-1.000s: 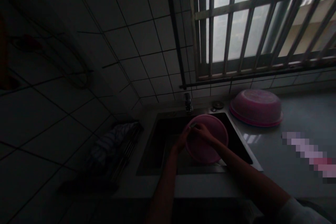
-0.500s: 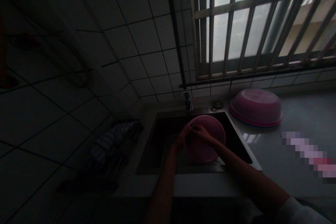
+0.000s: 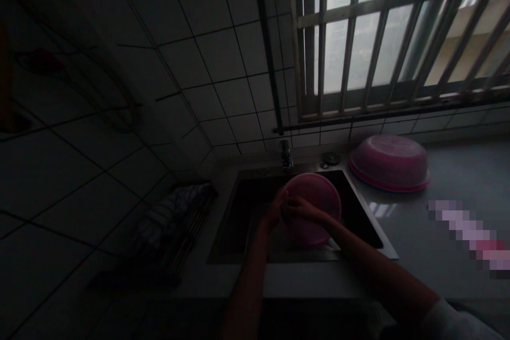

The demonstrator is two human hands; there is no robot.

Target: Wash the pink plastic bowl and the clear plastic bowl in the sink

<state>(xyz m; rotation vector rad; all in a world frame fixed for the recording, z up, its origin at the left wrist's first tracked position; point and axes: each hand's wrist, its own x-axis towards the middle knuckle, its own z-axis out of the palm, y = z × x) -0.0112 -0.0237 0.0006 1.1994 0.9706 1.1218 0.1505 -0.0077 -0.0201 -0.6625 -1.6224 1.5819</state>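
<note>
A round pink basin [image 3: 319,196] sits tilted inside the dark steel sink [image 3: 358,207], just below the tap [image 3: 285,155]. My left hand [image 3: 274,211] grips the basin's left rim with its fingers curled. Over the basin's inside, my right hand [image 3: 303,208] lies with its fingers bent against the surface; whether it holds anything is too dark to see. Both forearms reach in from the bottom of the view.
A second pink basin [image 3: 388,163] lies upside down on the grey counter [image 3: 438,180] right of the sink. A striped cloth [image 3: 167,218] hangs over a rack on the left. Tiled walls and a barred window [image 3: 378,37] stand behind.
The basin has turned more upright and shifted slightly back toward the tap. My right hand has slid a little to the left across its inside, closer to my left hand.
</note>
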